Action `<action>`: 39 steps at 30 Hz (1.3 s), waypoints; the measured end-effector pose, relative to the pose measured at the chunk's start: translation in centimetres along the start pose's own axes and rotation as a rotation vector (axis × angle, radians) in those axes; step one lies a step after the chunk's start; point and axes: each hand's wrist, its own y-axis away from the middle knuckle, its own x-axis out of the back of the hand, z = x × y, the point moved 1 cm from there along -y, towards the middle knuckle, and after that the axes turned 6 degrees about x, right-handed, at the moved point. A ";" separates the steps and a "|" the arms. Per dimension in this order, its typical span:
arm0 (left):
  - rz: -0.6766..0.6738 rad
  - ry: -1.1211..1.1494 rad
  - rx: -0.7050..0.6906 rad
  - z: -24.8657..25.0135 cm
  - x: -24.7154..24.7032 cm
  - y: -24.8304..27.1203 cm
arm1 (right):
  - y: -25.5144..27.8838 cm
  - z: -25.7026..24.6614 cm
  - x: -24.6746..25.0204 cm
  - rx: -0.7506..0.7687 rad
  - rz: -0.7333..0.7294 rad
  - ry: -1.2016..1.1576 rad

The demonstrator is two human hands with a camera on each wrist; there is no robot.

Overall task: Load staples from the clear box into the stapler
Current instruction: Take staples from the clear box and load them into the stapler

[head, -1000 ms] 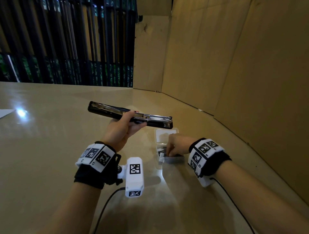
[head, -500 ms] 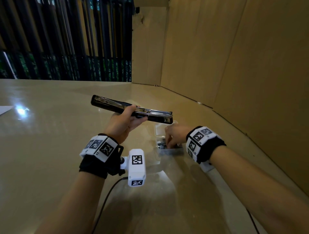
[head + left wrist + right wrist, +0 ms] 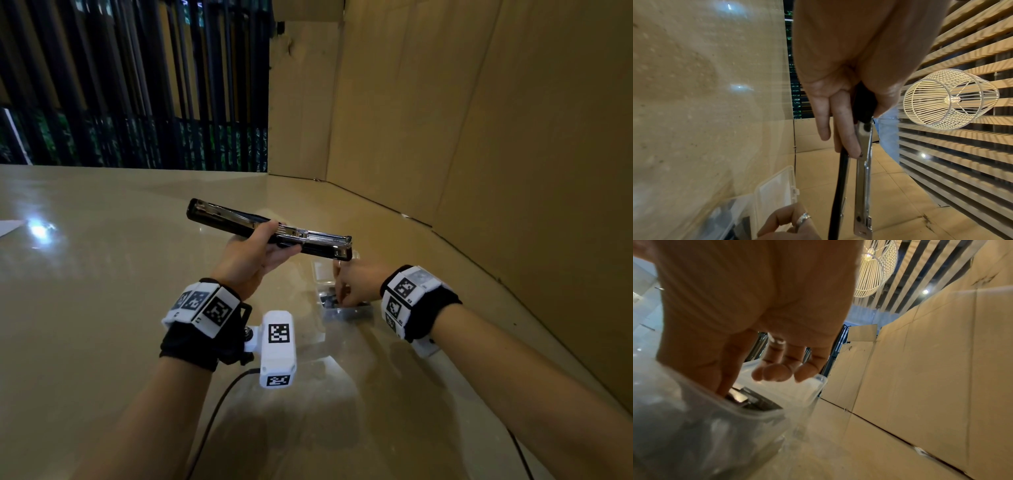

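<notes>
My left hand [image 3: 251,257] grips a black stapler [image 3: 219,216] by its middle and holds it above the table, folded open flat, with the metal staple channel [image 3: 863,170] facing up. Below the stapler's right end the clear box [image 3: 322,270] lies on the table with its lid [image 3: 774,191] open. My right hand [image 3: 354,284] reaches into the box [image 3: 815,383]. Its thumb tip is down on the grey staple strips [image 3: 754,401]. The other fingers [image 3: 777,372] are curled above them, and the index finger is hidden.
Tall cardboard walls [image 3: 496,144] close off the right side and the far corner. The glossy beige table [image 3: 85,291] stretches out to the left. A cable [image 3: 212,418] runs back from my left wrist, and a wire lamp [image 3: 949,99] hangs overhead.
Little has moved. The left hand keeps the open stapler level in the same place, and the right hand stays inside the clear box, with its wrist a little farther forward.
</notes>
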 end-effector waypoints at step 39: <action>0.044 0.016 0.009 0.1 0.2 0.0 | 1.5 1.4 0.6 0.041 0.188 -0.490</action>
